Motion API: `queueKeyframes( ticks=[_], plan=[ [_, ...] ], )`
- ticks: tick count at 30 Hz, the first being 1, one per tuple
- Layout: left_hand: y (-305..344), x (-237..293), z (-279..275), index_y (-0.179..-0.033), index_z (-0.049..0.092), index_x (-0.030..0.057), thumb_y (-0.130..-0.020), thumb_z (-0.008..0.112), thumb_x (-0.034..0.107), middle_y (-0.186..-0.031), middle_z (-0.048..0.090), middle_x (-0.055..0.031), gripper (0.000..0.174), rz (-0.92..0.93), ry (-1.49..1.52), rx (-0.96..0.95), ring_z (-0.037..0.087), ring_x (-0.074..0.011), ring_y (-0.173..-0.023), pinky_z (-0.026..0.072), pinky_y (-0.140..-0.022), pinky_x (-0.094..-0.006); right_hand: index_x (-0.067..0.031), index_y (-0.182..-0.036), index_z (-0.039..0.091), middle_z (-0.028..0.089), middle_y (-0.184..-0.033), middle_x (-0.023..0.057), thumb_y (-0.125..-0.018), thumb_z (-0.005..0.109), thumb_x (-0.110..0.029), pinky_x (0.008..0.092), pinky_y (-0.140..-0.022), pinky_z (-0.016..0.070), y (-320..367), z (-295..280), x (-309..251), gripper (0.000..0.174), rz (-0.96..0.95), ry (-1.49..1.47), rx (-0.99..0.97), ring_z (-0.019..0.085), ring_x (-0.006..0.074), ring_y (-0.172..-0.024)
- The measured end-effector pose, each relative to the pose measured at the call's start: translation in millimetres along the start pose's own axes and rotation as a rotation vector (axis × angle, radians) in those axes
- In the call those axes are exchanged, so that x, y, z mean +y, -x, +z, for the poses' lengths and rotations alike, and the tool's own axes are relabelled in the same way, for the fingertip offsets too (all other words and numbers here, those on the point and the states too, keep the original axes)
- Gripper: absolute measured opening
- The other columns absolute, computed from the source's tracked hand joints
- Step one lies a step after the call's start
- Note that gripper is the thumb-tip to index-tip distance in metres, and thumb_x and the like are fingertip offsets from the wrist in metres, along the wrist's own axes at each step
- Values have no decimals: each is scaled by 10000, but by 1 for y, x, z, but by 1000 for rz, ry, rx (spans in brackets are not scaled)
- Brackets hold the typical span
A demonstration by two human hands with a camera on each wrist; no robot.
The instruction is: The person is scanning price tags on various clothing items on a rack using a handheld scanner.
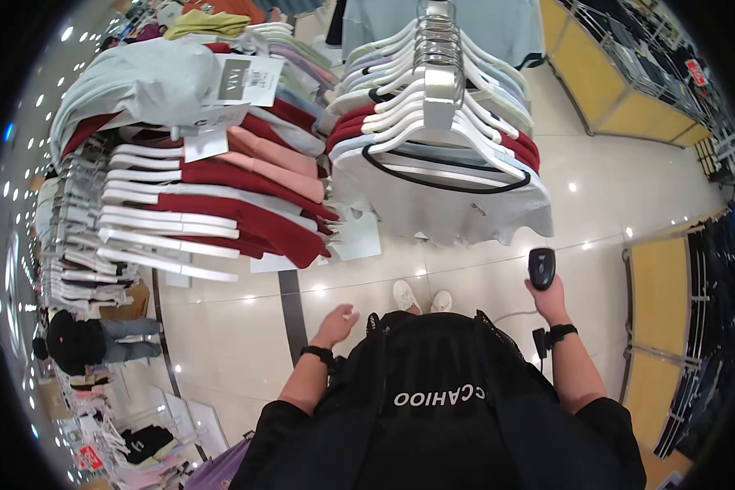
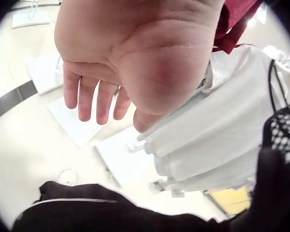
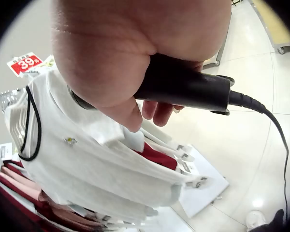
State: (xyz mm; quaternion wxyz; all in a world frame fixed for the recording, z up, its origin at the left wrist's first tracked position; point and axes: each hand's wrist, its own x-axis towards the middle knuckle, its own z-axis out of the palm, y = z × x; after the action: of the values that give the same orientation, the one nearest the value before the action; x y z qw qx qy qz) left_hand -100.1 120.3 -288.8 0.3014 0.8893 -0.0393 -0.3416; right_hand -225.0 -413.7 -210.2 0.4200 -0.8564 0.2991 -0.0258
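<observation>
My right hand [image 1: 550, 300] grips a black handheld barcode scanner [image 1: 541, 269], out to the right of my body. In the right wrist view, fingers and thumb wrap the scanner's handle [image 3: 183, 89], and a black cord runs from its end. My left hand [image 2: 140, 53] holds nothing; its fingers hang relaxed in front of my body. Ahead of both hands, white and grey T-shirts [image 1: 441, 204] hang on white hangers from a rack, the front one with a black-trimmed neck. To the left hang red and pink shirts [image 1: 245, 192] with paper tags.
A grey garment [image 1: 139, 86] lies over the left rack, beside a white tag [image 1: 249, 82]. Yellow-sided display stands [image 1: 661, 286] line the right. Another person [image 1: 98, 339] in black is at the far left. Tiled floor [image 1: 367, 294] lies around my white shoes.
</observation>
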Motion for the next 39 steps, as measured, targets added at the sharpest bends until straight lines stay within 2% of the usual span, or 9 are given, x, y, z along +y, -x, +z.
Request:
queueKeyframes(
  ticks=[5,6,9,13,23,29,34,37,39],
  plan=[
    [52,-90,51,-1273,568,-45,-923,663,358,-1155,700,-156,542,-221,204,-274,670,-252,-1061,494,-966,-335,-3,-1053,638,711,-963,201,-769,794,-145,424,-813,532,19,32,18,353,-48,58,-254,680,384,-928],
    [80,-35,25,-1287,532,-76,-900,702,311,-1117,717,-145,573,-235,189,-353,668,-209,-1059,486,-970,-319,-11,-1069,636,708,-982,211,-772,784,-152,427,-826,534,20,38,17,362,-49,45,-298,672,400,-949],
    [98,-99,60,-1302,504,-82,-878,734,280,-1095,725,-142,603,-275,558,-293,668,-183,-1055,480,-976,-310,-16,-1083,632,708,-982,212,-781,769,-171,432,-824,535,22,57,16,366,-65,111,-404,670,400,-950],
    [117,-67,39,-1293,559,-71,-901,686,381,-1107,716,-182,611,-335,196,-150,678,-252,-1059,509,-947,-335,-27,-1091,631,706,-993,221,-788,755,-196,443,-839,531,20,77,-11,368,-115,173,-537,660,413,-969],
    [146,-95,12,-1167,657,-53,-919,629,371,-1116,711,-211,492,-106,380,51,675,-313,-1060,505,-938,-392,-43,-1090,646,716,-979,205,-783,741,-196,443,-825,541,37,146,-75,355,-314,292,-609,673,406,-944],
    [153,-248,27,-1110,692,-15,-951,555,394,-1052,698,-251,460,-165,322,73,661,-397,-1029,509,-913,-425,-30,-1083,635,711,-974,194,-738,815,-216,426,-831,536,63,202,-126,431,-296,249,-598,676,388,-943],
    [199,-336,5,-1039,723,-8,-925,585,368,-962,720,-228,417,-290,232,128,690,-363,-980,532,-883,-420,-15,-968,681,707,-856,174,-755,818,-244,427,-778,528,69,215,-215,341,-334,181,-391,679,386,-836],
    [209,-363,-5,-1043,731,8,-889,624,369,-969,728,-211,407,-506,399,170,700,-332,-980,543,-869,-402,-25,-954,672,674,-717,73,-780,813,-231,338,-607,512,68,178,-316,305,-108,22,-411,655,174,-661],
    [201,-385,3,-1059,732,12,-877,640,365,-987,735,-195,408,-527,410,194,704,-319,-980,545,-869,-397,-54,-955,686,658,-735,17,-806,796,-211,272,-559,477,62,151,-362,243,-167,-4,-338,591,72,-633]
  ],
)
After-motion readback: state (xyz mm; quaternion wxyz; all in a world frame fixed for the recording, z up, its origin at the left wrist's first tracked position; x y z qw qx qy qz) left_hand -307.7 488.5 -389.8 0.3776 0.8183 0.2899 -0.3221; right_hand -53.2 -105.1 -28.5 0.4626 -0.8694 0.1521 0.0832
